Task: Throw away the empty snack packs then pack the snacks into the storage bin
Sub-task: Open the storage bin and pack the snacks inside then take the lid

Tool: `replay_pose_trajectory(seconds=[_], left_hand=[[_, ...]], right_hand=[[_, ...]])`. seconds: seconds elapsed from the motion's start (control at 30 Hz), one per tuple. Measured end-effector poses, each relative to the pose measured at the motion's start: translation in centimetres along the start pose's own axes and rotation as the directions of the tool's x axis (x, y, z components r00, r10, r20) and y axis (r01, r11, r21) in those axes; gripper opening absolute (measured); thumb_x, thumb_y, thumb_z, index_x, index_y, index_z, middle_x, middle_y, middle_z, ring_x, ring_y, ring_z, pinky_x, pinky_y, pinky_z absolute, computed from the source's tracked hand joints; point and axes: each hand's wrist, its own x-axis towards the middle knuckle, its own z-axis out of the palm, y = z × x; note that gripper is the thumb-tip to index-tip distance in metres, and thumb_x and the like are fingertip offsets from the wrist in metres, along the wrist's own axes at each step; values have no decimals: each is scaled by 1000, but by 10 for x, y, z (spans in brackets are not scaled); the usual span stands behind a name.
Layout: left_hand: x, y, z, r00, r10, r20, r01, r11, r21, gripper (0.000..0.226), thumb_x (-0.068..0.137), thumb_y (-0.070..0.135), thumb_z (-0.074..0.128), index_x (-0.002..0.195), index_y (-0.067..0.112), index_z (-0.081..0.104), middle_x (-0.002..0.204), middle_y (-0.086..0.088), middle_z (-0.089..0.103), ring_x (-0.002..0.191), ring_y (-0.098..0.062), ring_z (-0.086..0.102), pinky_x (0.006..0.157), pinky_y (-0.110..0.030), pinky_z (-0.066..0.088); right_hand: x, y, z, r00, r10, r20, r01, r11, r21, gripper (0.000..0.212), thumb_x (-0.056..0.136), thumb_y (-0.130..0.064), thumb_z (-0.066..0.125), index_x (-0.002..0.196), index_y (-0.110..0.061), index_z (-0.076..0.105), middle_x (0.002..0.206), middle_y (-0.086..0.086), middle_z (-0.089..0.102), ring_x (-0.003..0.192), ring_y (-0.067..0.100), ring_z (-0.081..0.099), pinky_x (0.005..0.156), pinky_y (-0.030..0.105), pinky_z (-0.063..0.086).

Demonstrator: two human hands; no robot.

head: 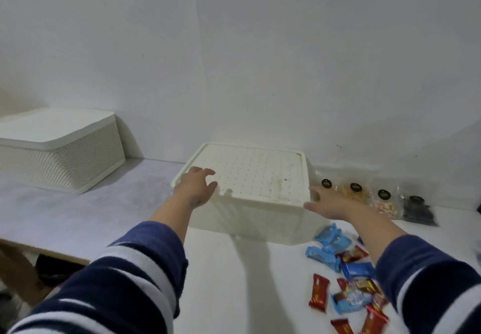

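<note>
Your left hand [195, 187] and right hand [328, 201] reach out with fingers spread wide, holding nothing. The lidded bin [250, 193] sits between them on the worktop [234, 281]; snacks [346, 276] lie under your right forearm.

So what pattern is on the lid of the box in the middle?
The lid is cream-white, dotted all over with rows of tiny holes, seen in the head view.

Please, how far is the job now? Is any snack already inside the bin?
Nothing looks packed yet. The bin has its lid on. In hand: the left hand and right hand reach, fingers open, to the lid's two sides, probably to lift it. Left: the wrapped snacks and four clear pouches lie on the table. Which packs are empty cannot be told.
</note>
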Motion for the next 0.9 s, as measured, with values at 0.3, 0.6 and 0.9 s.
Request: replay_pose_trajectory(seconds=[0.3, 0.6, 0.9], left_hand=[[142, -35, 33, 979, -197, 50, 193, 978, 72, 54, 93, 54, 43, 144, 41, 30, 160, -7, 3, 145, -33, 12, 116, -55, 15], [170, -51, 47, 970, -242, 3, 241, 969, 56, 57, 87, 67, 37, 133, 33, 40, 130, -6, 43, 113, -28, 50, 91, -42, 42], [173, -54, 24, 971, -239, 27, 234, 915, -329, 89, 68, 65, 70, 143, 28, 39, 145, -5, 40, 120, -29, 53, 94, -45, 50]], right_hand=[[140, 4, 2, 980, 120, -158, -95, 983, 156, 79, 92, -56, 45, 154, -25, 7, 158, 9, 17, 129, 30, 46, 89, 34, 47], [168, -10, 17, 955, 220, -201, -179, 962, 204, 96, 79, -75, 45, 153, -27, 8, 150, 3, 10, 138, 35, 31, 110, 47, 36], [148, -40, -6, 916, 289, -277, -256, 955, 150, 93, 81, -71, 49, 153, -23, 14, 151, 5, 16, 139, 33, 11, 110, 48, 29]])
